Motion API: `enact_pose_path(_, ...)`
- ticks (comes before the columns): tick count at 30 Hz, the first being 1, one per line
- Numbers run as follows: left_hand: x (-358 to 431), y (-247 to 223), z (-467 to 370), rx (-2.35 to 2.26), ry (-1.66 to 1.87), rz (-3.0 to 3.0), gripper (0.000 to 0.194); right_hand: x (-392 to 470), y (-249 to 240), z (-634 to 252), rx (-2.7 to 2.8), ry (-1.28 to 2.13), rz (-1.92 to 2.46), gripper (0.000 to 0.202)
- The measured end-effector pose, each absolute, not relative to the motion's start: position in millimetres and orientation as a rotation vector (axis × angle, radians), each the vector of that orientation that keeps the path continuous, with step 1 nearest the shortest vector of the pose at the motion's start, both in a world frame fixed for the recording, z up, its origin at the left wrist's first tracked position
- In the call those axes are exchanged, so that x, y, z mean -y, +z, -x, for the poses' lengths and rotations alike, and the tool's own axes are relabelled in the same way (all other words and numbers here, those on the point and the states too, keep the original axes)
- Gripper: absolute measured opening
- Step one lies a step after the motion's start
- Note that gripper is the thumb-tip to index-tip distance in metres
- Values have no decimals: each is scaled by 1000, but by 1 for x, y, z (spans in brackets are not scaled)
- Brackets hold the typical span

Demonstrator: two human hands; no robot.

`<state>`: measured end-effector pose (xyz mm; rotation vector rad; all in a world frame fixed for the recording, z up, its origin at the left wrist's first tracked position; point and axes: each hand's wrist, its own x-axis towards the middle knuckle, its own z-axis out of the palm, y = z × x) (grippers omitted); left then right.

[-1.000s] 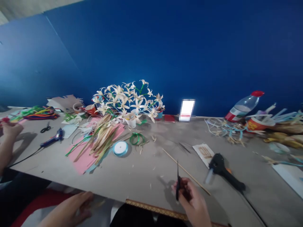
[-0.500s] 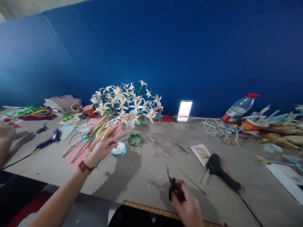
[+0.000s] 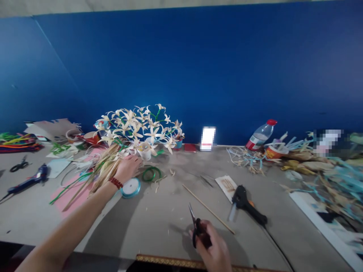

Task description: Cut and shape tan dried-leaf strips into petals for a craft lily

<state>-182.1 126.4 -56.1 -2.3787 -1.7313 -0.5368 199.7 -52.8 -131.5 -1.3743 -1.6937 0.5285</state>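
My right hand (image 3: 214, 245) is closed on a pair of black-handled scissors (image 3: 195, 226), their blades pointing up and away over the table. My left arm stretches forward, and my left hand (image 3: 129, 168) lies over the right edge of a bundle of pale dried strips (image 3: 106, 166), fingers stretched out; their tips are small and partly hidden. Just behind it stands a white cup (image 3: 145, 152) under a spray of pale star-shaped flowers (image 3: 136, 130). A light-blue ribbon spool (image 3: 131, 187) is beside my left wrist. Right of the spool is a coil of green tape (image 3: 151, 173).
A thin wooden stick (image 3: 208, 208) lies beyond the scissors. Further right are a black glue gun (image 3: 249, 206), a tilted plastic bottle (image 3: 259, 136) and tangled blue strips (image 3: 337, 181). At left lie a blue glue gun (image 3: 28, 181), other scissors (image 3: 19, 164) and pink paper (image 3: 65, 196).
My left hand has moved from the ribbon spool forward to the dried strips by the flowers. The view has turned right. My right hand still holds the scissors; the other person's hand left view.
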Motion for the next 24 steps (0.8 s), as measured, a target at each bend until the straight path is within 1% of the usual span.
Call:
enact_pose_path(6,-81,-30,198,1720,-604,2386,24,54,-132,-202,1665,689,1377,32)
enact_pose_path(10,-50,-9,186,1930,-839,2531,24,58,-131,-201,1577,794,1337,31)
enact_pose_path(12,-36,2,173,2060,-983,2630,27,60,-131,-200,1506,844,1314,30)
enact_pose_path(14,-23,11,157,2100,-1051,2768,30,61,-126,-198,1434,879,1293,29)
enact_pose_path(17,-5,19,129,2060,-1076,2934,32,58,-107,-187,1288,981,1203,28)
enact_pose_path(19,3,20,110,1987,-1063,3067,36,52,-87,-174,1163,1131,1125,24)
enact_pose_path(22,9,16,84,1794,-1016,3228,43,40,-61,-150,1054,1373,1021,29)
enact_pose_path(24,11,13,71,1679,-977,3295,44,32,-53,-136,959,1484,996,35)
